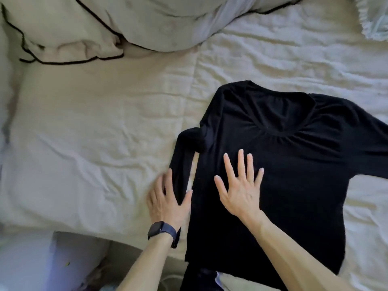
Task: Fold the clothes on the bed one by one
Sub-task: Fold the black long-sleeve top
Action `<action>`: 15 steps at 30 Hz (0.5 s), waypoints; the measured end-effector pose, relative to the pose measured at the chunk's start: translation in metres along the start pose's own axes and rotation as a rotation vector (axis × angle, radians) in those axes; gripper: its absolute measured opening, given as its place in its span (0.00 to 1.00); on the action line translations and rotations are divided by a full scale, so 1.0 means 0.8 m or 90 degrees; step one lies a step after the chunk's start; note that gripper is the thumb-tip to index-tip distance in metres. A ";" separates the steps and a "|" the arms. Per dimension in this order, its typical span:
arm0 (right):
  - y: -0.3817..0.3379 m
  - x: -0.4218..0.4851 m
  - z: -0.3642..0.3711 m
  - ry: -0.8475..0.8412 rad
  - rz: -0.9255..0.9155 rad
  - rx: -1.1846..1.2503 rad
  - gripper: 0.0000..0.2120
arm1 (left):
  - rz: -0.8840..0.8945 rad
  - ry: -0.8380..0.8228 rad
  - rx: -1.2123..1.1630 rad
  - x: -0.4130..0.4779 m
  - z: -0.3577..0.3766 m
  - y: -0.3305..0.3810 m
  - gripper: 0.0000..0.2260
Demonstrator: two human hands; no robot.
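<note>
A black long-sleeved top (294, 164) lies spread face up on the white bed sheet (94, 133), its neckline toward the far side. Its left sleeve (182, 156) is bent back down along the body. My right hand (241, 185) lies flat on the chest of the top, fingers spread and straight. My left hand (168, 200) rests flat at the left edge, fingers partly over the sleeve and partly on the sheet. The right sleeve runs out of view at the right edge. The hem hangs over the near side of the bed.
A cream duvet with dark piping (84, 28) is bunched at the back left. A pale ruffled pillow (375, 19) shows at the top right corner. Another dark garment (201, 278) lies below the hem at the bottom. A dark watch (161, 229) sits on my left wrist.
</note>
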State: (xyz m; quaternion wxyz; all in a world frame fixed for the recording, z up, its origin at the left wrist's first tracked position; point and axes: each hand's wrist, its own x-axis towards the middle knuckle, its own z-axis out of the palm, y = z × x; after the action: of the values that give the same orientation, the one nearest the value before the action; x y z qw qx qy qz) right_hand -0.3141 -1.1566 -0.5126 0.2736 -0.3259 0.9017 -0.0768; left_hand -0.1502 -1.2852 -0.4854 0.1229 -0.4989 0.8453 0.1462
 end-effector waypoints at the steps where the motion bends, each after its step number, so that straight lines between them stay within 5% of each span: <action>1: -0.007 0.003 0.005 -0.025 0.016 -0.005 0.34 | -0.035 -0.020 -0.045 -0.001 -0.007 -0.011 0.33; 7: -0.021 0.015 -0.014 -0.146 0.059 -0.091 0.35 | -0.088 -0.271 -0.264 0.025 -0.070 -0.040 0.06; 9: -0.027 0.016 -0.025 -0.173 0.066 -0.102 0.35 | -0.126 -0.218 -0.348 0.050 -0.108 -0.051 0.03; 15: -0.042 0.018 -0.029 -0.185 0.088 -0.141 0.36 | -0.042 0.163 -0.173 0.148 -0.241 -0.118 0.13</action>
State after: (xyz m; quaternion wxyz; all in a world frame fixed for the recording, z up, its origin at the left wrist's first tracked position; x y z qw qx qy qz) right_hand -0.3177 -1.1928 -0.4889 0.3678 -0.2993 0.8759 0.0896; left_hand -0.1348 -1.4958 -0.3605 -0.0493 -0.5527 0.8098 0.1905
